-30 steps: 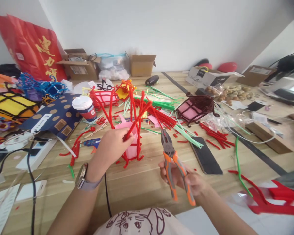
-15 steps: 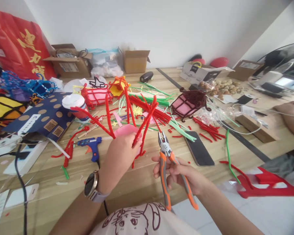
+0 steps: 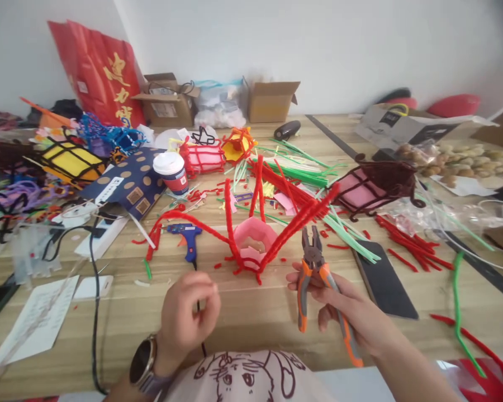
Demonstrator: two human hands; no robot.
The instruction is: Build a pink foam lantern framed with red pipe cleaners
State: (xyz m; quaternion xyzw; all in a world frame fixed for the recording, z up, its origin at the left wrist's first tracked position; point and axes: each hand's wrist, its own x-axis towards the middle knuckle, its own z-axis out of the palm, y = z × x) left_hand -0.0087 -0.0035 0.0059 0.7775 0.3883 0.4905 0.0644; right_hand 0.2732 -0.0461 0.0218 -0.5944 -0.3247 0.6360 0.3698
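Observation:
My right hand (image 3: 339, 301) holds a pair of pliers (image 3: 312, 254) with orange and grey handles, jaws pointing away from me and slightly apart. My left hand (image 3: 189, 310), a watch on its wrist, hovers near the table's front edge with its fingers curled in and nothing visible in them. Beyond and between the hands stands a pink paper ring (image 3: 251, 228) framed by red pipe cleaners (image 3: 291, 229), several of which stick up and outward. Neither hand touches it. A blue glue gun (image 3: 188, 240) lies just past my left hand.
A phone (image 3: 385, 279) and cut red pipe cleaners (image 3: 411, 243) lie on the right. Behind are a dark lantern (image 3: 371, 184), green stems (image 3: 305, 173) and a lidded paper cup (image 3: 170, 172). A black cable (image 3: 95, 296) and a power strip (image 3: 103, 234) are on the left.
My left hand has let go of the pink and red frame and drawn back toward me. The frame now stands on the table. The view has turned left; the pliers stay in my right hand.

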